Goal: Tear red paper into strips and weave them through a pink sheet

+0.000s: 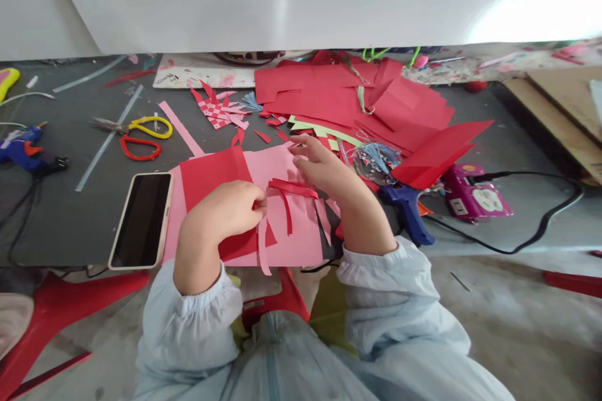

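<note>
My left hand (226, 210) is closed, its fingers curled over red paper (214, 172). From its fingertips a narrow pink paper strip (263, 249) hangs down past the table's front edge. My right hand (322, 166) is open, fingers apart, at the upper right part of a pink paper sheet (301, 250); whether the fingertips touch it I cannot tell. Between the hands several red paper strips (292, 188) lie on the pink sheet. Short pink strips (323, 221) lie beside my right forearm.
A phone (141, 219) and yellow-and-red-handled scissors (138, 131) are at left, near a blue glue gun (28, 147). Red sheets (329, 100) and a woven paper piece (219, 109) lie behind. At right are another glue gun (411, 210), a purple box (477, 191) with a cable, and cardboard (555, 116).
</note>
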Available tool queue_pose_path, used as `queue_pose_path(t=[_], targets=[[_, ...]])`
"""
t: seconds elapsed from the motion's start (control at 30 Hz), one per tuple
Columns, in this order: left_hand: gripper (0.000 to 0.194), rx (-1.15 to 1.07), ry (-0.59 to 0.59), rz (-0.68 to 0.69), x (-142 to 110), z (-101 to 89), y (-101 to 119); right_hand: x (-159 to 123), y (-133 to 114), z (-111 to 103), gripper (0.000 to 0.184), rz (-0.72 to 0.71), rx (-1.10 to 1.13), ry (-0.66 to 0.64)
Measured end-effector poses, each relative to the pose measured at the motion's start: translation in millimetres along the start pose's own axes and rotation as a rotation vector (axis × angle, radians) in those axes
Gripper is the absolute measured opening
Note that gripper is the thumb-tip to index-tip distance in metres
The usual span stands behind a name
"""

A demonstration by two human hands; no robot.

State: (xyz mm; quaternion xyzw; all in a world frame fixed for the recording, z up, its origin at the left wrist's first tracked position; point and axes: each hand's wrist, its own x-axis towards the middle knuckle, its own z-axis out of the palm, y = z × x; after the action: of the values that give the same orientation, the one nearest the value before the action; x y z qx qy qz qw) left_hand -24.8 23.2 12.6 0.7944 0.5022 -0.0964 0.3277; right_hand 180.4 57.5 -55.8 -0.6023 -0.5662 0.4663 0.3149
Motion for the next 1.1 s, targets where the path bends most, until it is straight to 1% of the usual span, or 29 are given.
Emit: queue_pose_path(t=[0.07, 0.13, 0.2, 0.27, 0.33, 0.4, 0.5, 0.57, 0.63, 0.73, 0.83, 0.93, 1.03, 1.1], targets=[[0.022, 0.002, -0.003, 0.003, 0.0, -0.6, -0.1, -1.3, -2.7, -1.2, 0.058, 0.021, 0.096, 0.007], [0.022, -0.002, -0.009, -0.001, -0.6, -1.1, -0.4, -3.1, -5.8, -4.1, 0.056, 0.029, 0.146, 0.02], [0.021, -0.007, 0.006, 0.002, -1.2, -1.5, -1.1, -4.7, -8.5, -8.3, 0.054, 0.04, 0.151, 0.028], [0.022, -0.005, 0.05, 0.01, -1.0, -2.1, -2.2, -6.1, -11.0, -12.8, 0.051, 0.05, 0.107, 0.037], [0.023, -0.018, 0.136, -0.001, 0.3, -3.0, -3.5, -8.0, -13.8, -16.6, 0.049, 0.048, 0.054, 0.03], [0.023, -0.079, 0.25, -0.016, 2.7, -3.7, -5.2, -11.0, -17.8, -19.0, 0.046, 0.013, 0.034, -0.003], [0.02, -0.232, 0.465, 0.024, 7.3, -3.9, -8.4, -17.5, -25.7, -19.5, 0.037, -0.06, 0.06, -0.089], [0.018, -0.344, 0.601, 0.045, 10.7, -3.5, -10.4, -21.7, -31.0, -18.0, 0.031, -0.084, 0.099, -0.155], [0.019, -0.493, 0.675, 0.029, 14.2, -3.8, -11.1, -24.5, -35.2, -15.9, 0.028, -0.101, 0.132, -0.212], [0.023, -0.676, 0.649, -0.048, 19.4, -6.1, -9.1, -25.9, -38.8, -12.5, 0.026, -0.11, 0.129, -0.26], [0.026, -0.698, 0.628, -0.094, 23.9, -9.4, -6.8, -25.9, -40.4, -10.6, 0.026, -0.117, 0.112, -0.272], [0.019, -0.749, 0.637, -0.106, 26.9, -12.1, -8.0, -26.8, -43.3, -10.9, 0.027, -0.126, 0.095, -0.282], [0.005, -0.938, 0.645, -0.088, 27.5, -14.7, -11.6, -28.5, -47.6, -13.9, 0.028, -0.134, 0.066, -0.29], [0.005, -1.036, 0.654, -0.06, 26.8, -16.6, -13.2, -29.5, -49.7, -17.8, 0.025, -0.132, 0.054, -0.295]])
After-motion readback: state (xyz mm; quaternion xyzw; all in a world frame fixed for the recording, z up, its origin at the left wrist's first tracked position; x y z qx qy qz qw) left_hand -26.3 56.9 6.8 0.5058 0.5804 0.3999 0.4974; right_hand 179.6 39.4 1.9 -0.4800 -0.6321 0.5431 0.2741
